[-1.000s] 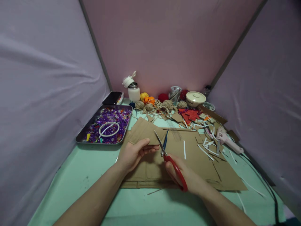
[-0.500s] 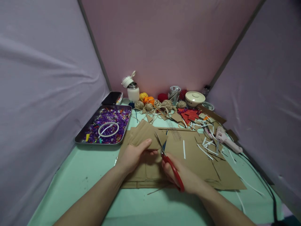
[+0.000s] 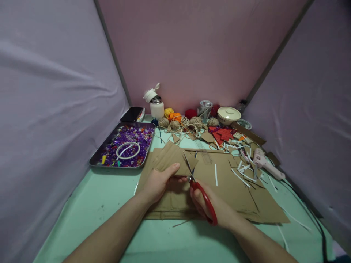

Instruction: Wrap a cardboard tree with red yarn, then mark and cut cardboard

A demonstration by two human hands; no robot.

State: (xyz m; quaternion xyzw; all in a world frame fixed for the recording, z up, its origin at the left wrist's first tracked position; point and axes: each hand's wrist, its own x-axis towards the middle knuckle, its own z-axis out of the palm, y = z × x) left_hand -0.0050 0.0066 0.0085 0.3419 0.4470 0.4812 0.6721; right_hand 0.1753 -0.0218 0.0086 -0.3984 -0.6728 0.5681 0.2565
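Observation:
My left hand [image 3: 160, 181] pinches a piece of brown cardboard [image 3: 171, 157], thumb on top and fingers beneath, tilted above a larger cardboard sheet [image 3: 227, 193]. Red-handled scissors [image 3: 204, 199] are in my right hand [image 3: 210, 204], fingers wrapped through the handles. Their blades reach over the right side of the held piece, with the edge of the cardboard between them. A narrow white strip [image 3: 216, 174] and a clear ruler [image 3: 204, 157] lie on the big sheet to the right.
A metal tray [image 3: 115, 167] of purple beads with a white ring stands at left. Twine balls [image 3: 174, 125], a white bottle [image 3: 157, 109] and a lidded bowl [image 3: 229, 116] line the back. Cardboard scraps, white strips and a corded glue gun [image 3: 267, 164] lie at right.
The scissor blades have closed somewhat on the cardboard's edge. The whole view has shifted slightly, and both hands keep their grips.

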